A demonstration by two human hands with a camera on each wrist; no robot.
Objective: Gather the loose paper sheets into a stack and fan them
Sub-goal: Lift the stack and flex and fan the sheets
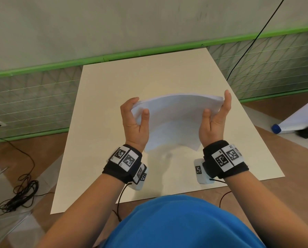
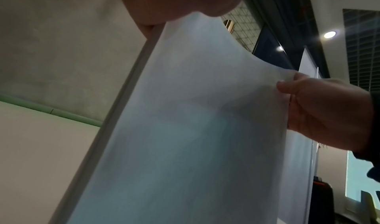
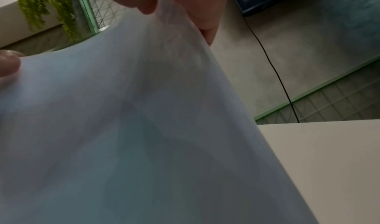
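Hands (image 1: 172, 122) hold paper stack (image 1: 174, 120) above beige table (image 1: 239, 149), green-railed wall (image 1: 60, 63) behind.

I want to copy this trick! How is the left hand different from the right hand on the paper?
The left hand curls its fingers over the paper stack's far corner; the right hand keeps its fingers straight up along the side edge. Both press a thumb on top and hold the bowed stack off the table.

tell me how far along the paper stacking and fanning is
Done: the sheets are gathered into one paper stack, lifted off the table; no loose sheets show there. In hand: the left hand and right hand grip opposite sides, bowing it upward. Left: the edges look mostly aligned in the left wrist view, so the fanning seems barely begun.
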